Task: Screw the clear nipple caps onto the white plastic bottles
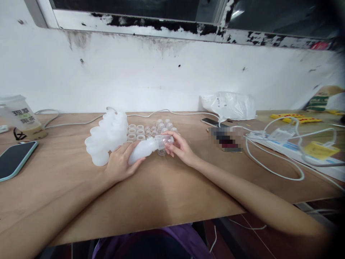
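Observation:
My left hand (122,162) is wrapped round the body of a translucent white plastic bottle (142,150), which lies tilted with its neck to the right. At the neck end, my right hand (182,148) grips a clear plastic cap (164,141) that covers the bottle's top. Left of the bottle stands a cluster of similar white bottles (107,133). Behind my hands are rows of white rings (132,137), small clear pieces (151,130) and clear domed caps (163,126).
A phone (16,160) and a drink cup (25,117) are at the left. Toward the right lie another phone (214,123), a blurred-out item (225,139), a plastic bag (229,105) and a power strip (293,147) with looping white cables. The table's front edge (161,225) is near me.

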{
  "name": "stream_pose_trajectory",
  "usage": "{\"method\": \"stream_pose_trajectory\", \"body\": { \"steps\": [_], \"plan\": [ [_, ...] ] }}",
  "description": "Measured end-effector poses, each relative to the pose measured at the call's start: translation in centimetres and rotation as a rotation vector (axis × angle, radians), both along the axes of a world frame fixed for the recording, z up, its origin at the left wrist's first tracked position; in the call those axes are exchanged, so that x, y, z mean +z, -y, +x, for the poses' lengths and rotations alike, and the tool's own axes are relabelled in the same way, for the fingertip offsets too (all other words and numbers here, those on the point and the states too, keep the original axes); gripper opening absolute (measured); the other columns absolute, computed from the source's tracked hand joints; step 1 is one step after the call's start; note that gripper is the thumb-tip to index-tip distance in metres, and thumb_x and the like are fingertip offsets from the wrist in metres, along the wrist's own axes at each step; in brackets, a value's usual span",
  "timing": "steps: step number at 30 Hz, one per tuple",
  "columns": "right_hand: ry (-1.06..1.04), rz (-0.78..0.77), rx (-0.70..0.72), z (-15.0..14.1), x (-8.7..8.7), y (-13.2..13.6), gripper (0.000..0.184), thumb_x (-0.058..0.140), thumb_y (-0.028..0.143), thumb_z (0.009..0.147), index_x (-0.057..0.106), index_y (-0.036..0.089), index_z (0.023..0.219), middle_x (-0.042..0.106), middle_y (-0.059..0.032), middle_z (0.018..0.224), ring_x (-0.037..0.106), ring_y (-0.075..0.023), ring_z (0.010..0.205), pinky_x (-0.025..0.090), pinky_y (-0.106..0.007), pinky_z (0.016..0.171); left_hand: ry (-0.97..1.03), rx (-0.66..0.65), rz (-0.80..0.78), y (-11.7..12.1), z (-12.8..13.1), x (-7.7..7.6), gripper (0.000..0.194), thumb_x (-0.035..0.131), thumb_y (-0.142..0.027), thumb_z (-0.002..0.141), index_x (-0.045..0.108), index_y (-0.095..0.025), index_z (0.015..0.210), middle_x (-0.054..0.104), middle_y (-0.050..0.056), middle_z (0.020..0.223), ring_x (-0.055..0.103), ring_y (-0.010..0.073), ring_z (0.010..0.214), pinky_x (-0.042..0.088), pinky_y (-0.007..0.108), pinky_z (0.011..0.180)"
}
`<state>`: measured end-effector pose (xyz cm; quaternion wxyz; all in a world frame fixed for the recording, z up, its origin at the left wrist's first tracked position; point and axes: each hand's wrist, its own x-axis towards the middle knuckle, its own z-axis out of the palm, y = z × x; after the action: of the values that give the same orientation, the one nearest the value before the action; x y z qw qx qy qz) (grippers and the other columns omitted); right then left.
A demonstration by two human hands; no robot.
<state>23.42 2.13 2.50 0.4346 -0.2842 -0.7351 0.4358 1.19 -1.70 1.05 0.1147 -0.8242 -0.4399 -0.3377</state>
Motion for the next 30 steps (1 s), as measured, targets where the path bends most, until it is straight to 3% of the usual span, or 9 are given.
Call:
{"method": "stream_pose_trajectory", "body": {
  "steps": [12,15,21,30],
  "plan": [
    [0.064,0.032,0.039,0.2,-0.3,-0.3,0.035,0.051,0.035,0.076,0.044,0.026,0.109,0.047,0.0014,0.067,0.047,-0.0101,0.055,0.036,-0.019,0.042,-0.045,-0.050,0.024,0.0,-0.2,0.2,0.046,0.048,-0.037,0.076,0.040,-0.015,0.116,0.055,0.010,0.102,0.053,0.0216,0.092,0.043,0.034,0.079],
    [0.091,0.034,0.059,0.3,-0.2,-0.5,0.036,0.051,0.035,0.076,0.045,0.026,0.110,0.048,0.0010,0.067,0.047,-0.0101,0.055,0.036,-0.019,0.041,-0.028,-0.071,-0.020,0.0,-0.3,0.4,0.046,0.048,-0.037,0.076,0.041,-0.015,0.116,0.056,0.010,0.101,0.053,0.0215,0.091,0.044,0.034,0.078],
    [0.203,0.066,0.134,0.7,0.5,-0.5,0.037,0.052,0.031,0.075,0.046,0.028,0.111,0.050,-0.0027,0.090,0.046,-0.0072,0.056,0.038,-0.018,0.042,-0.007,-0.104,-0.175,0.4,-0.3,0.6,0.049,0.046,-0.039,0.076,0.040,-0.014,0.117,0.054,0.012,0.108,0.054,0.0229,0.094,0.045,0.034,0.079],
    [0.256,0.059,0.241,1.0,0.2,-0.7,0.039,0.046,0.031,0.079,0.039,0.022,0.116,0.047,0.0026,0.066,0.043,-0.0056,0.048,0.038,-0.018,0.044,0.086,-0.186,-0.344,0.6,-0.2,1.3,0.050,0.049,-0.041,0.074,0.043,-0.015,0.117,0.054,0.010,0.112,0.052,0.0242,0.099,0.043,0.036,0.084]
  ]
}}
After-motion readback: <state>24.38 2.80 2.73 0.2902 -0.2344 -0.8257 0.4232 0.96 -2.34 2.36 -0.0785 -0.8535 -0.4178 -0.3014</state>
